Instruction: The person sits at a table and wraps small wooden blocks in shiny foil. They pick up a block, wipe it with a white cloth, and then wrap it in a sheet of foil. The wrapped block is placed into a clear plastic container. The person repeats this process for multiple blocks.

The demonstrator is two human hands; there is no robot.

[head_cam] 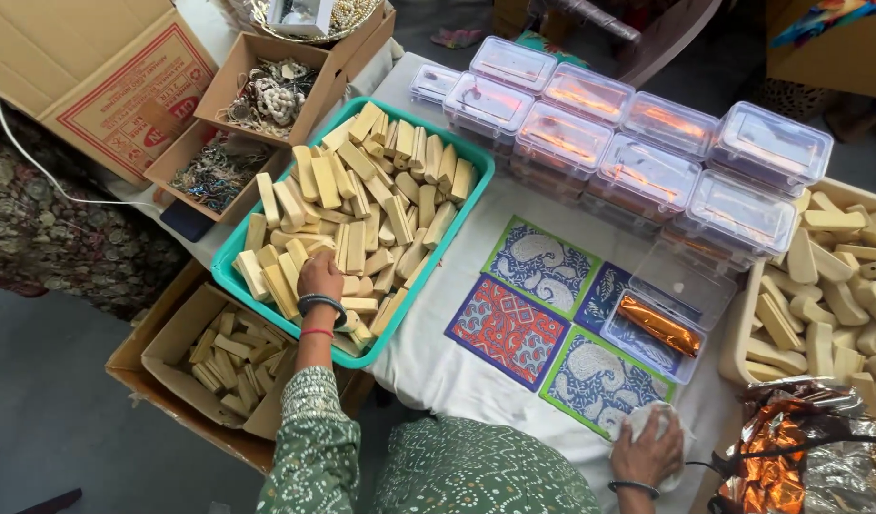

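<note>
My left hand (318,276) reaches into a teal tray (230,276) heaped with several pale wooden sticks (371,190), its fingers curled on one of them. Bangles circle that wrist. My right hand (647,449) rests at the near table edge, closed on a white cloth (647,415). Just beyond it stands an open clear plastic box (652,347) holding an orange foil-wrapped piece (659,326), on a white cloth with patterned paisley squares (538,265).
Stacked lidded clear boxes (638,143) fill the back of the table. A cream tray of wooden pieces (838,286) is at right, foil wrap (790,447) below it. Cardboard boxes with sticks (230,357) and jewellery (267,95) sit at left.
</note>
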